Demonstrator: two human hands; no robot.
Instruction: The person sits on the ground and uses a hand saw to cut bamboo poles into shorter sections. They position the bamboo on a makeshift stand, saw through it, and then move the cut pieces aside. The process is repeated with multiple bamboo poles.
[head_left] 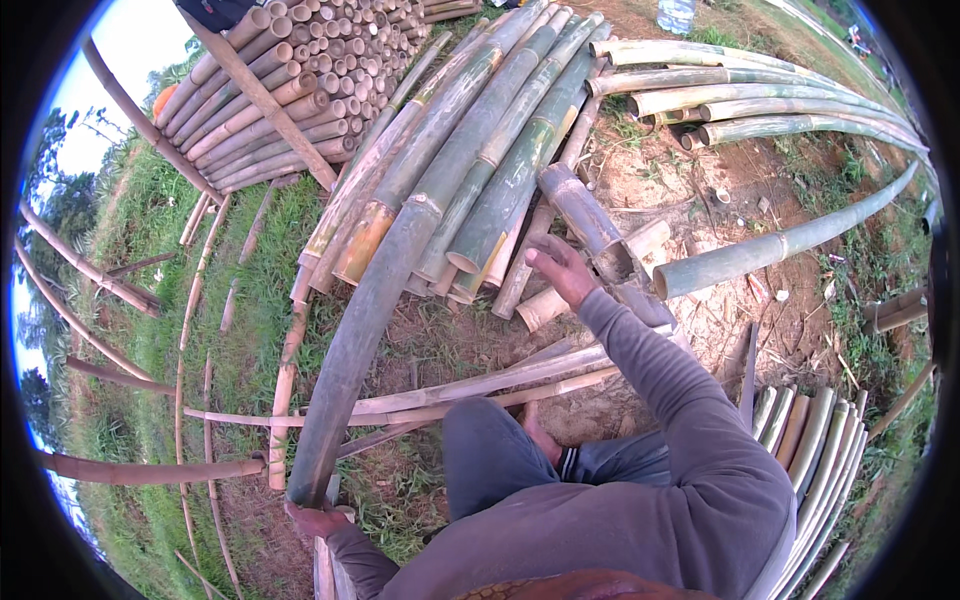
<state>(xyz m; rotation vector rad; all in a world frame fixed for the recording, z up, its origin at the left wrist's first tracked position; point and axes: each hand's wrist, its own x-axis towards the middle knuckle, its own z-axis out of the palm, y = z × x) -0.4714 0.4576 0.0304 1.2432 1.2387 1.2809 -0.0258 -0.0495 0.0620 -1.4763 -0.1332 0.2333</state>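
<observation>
— While the left hand grips the near end of that long dark bamboo pole, which way does the pole run?

— Away from the person and a little to the right. Its long axis climbs from the lower left, by the hand, up into the heap of green bamboo poles, where its far end rests among them. The fingers are wrapped round the butt end, so that hand is closed on it.

— And the right hand?

— Stretched well forward on a grey sleeve, fingers spread fairly wide, holding nothing that I can see. It hovers just beside a short dark bamboo piece, which lies tilted with its long axis running up and to the left from the hand. Whether the fingertips touch it, I cannot tell.

— So which hand is nearer to that short piece?

— The right one, by far; the left is well apart, low at the person's side.

— Anything else around?

— A stack of cut brown bamboo at the upper left, split bamboo slats at the lower right, thin strips on the grass, and bare earth beyond the right hand.
</observation>
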